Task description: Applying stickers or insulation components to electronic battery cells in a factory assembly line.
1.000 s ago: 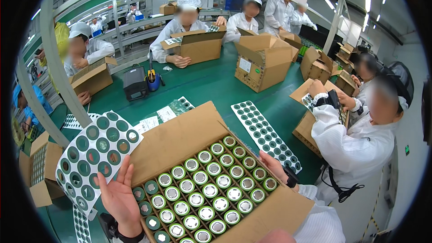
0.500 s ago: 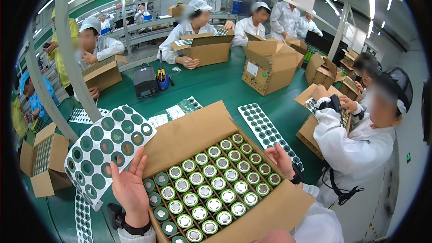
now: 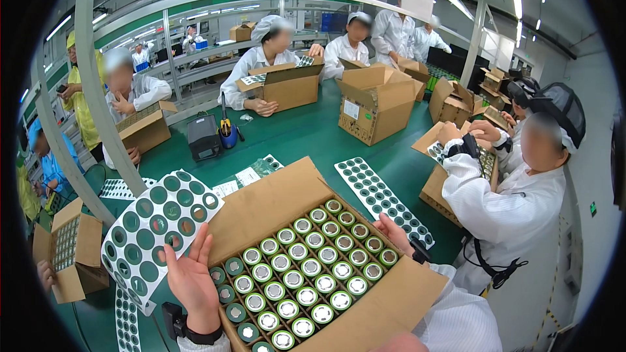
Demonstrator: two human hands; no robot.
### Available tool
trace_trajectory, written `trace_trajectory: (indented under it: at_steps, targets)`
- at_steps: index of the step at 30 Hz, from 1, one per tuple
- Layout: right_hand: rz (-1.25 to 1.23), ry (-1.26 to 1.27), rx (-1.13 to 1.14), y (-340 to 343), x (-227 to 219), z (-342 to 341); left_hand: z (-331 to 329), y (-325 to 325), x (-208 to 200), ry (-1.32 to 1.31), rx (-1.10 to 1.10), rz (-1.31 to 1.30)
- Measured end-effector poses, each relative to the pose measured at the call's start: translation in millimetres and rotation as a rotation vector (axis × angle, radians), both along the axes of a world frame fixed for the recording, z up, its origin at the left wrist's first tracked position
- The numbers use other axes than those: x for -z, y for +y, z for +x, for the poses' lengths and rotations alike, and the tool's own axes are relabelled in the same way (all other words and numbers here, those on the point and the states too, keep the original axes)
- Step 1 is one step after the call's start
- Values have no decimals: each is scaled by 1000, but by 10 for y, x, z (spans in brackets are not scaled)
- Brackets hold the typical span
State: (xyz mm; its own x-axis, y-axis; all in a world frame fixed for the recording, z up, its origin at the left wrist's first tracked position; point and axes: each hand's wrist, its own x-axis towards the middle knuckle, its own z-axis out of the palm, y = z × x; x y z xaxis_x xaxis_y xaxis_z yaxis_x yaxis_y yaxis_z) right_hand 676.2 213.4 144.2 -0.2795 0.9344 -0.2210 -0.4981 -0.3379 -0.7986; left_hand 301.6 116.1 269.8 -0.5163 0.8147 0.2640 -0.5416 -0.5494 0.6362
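Note:
In front of me an open cardboard box (image 3: 267, 189) holds rows of cylindrical battery cells (image 3: 311, 267) in a divider grid. Most cells show bare metal tops with green rims; those along the left side have dark green ring-shaped stickers. My left hand (image 3: 195, 280) is palm up by the box's left side, fingers spread. Behind its thumb a curved white sheet of round green stickers (image 3: 140, 238) stands raised; whether the hand touches it I cannot tell. My right hand (image 3: 396, 234) is at the box's far right edge, fingers loosely bent, nothing visible in them, partly hidden by the box.
Another sticker sheet (image 3: 378, 192) lies beyond the box on the green table (image 3: 280, 137). A grey metal post (image 3: 107, 98) rises at left. A soldering station (image 3: 205, 137) stands farther back. Co-workers sit around with cartons (image 3: 375, 104); one person (image 3: 515, 189) works close on my right.
The whole view has shifted slightly, so the table things sit lower and more to the left. A co-worker's hand now shows at the far-left carton. My hands keep nearly the same pose.

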Motion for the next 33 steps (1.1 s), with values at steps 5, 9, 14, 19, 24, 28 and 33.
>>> trace_trajectory:
  at_steps: [5, 9, 14, 19, 24, 28, 33]
  targets:
    - [-159, -32, 129, -66, -186, -133, 19, -6, 7, -2, -7, -10]
    - [-15, 24, 45, -49, -134, -51, 18, -7, -3, 8, -2, -20]
    - [-9, 33, 31, -36, -132, -60, 21, -2, -30, 21, -23, -31]
    - [25, -1, 40, -13, 3, 2, 4, 9, -12, 23, -17, -37]
    - [55, -45, 43, -13, -21, 0, 15, 12, -13, 17, -22, -34]
    - [125, -9, -1, -1, -65, -24, 2, -5, -4, 12, -20, -32]
    - [-211, 103, 67, 56, 216, -83, 40, 9, -24, 22, -21, -33]
